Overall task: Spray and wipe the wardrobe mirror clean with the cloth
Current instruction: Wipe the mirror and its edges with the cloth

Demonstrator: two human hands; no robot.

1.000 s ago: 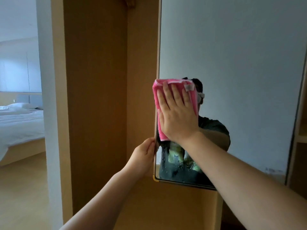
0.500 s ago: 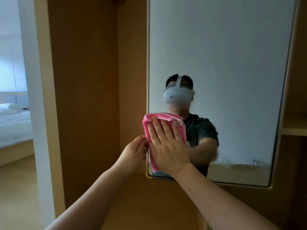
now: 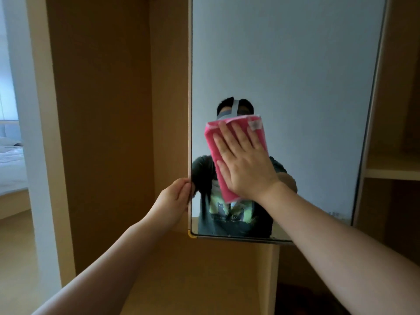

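1 head-worn camera looks straight ahead at the wardrobe mirror from close by.

Right hand presses pink cloth flat on mirror.

Both arms bare, stretched forward and up. Right hand: flat, palm away, fingers straight and slightly spread, tilted up-left, pressing the cloth. Left hand: lower, further left, thumb and curled fingers pinching the left edge of the mirror.
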